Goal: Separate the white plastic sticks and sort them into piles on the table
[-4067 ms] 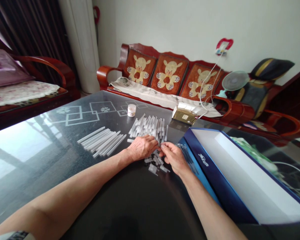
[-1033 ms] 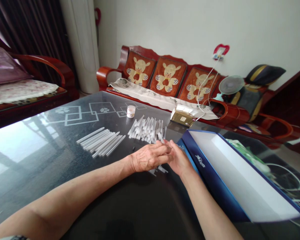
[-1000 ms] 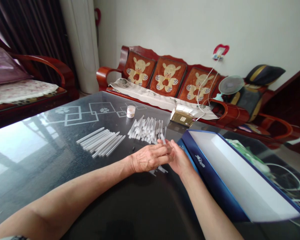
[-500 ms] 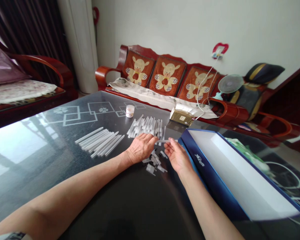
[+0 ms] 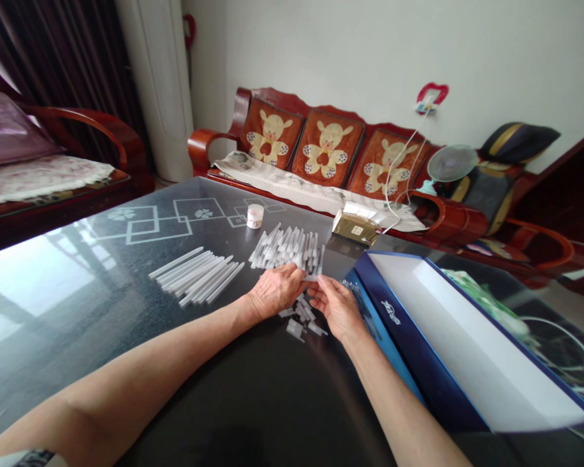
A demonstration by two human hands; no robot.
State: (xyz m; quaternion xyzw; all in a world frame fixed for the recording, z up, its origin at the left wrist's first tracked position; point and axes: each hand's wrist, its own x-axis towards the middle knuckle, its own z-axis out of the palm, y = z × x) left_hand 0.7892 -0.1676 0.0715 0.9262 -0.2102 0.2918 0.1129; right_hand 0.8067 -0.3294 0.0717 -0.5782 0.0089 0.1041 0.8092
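Note:
My left hand [image 5: 275,292] rests on the dark glass table [image 5: 102,305], its fingers curled in a pinch. My right hand [image 5: 337,306] is close beside it, fingertips also pinched. Both meet on a short translucent plastic tube [image 5: 312,279] held just above the table. Below the fingers lies a small heap of translucent caps [image 5: 302,319]. Just beyond the hands is a pile of short white tubes [image 5: 289,246]. A row of longer white tubes [image 5: 197,272] lies to the left.
An open blue box with a white inside [image 5: 467,337] stands at the right, thin dark pieces [image 5: 363,305] beside its near wall. A small white jar [image 5: 255,216] and a gold packet [image 5: 357,227] sit further back. A wooden sofa [image 5: 321,149] lines the wall.
Half a second ago the hands were apart with the tube stretched between them. Now the right hand has closed in on the left, and both have sunk lower, over the caps.

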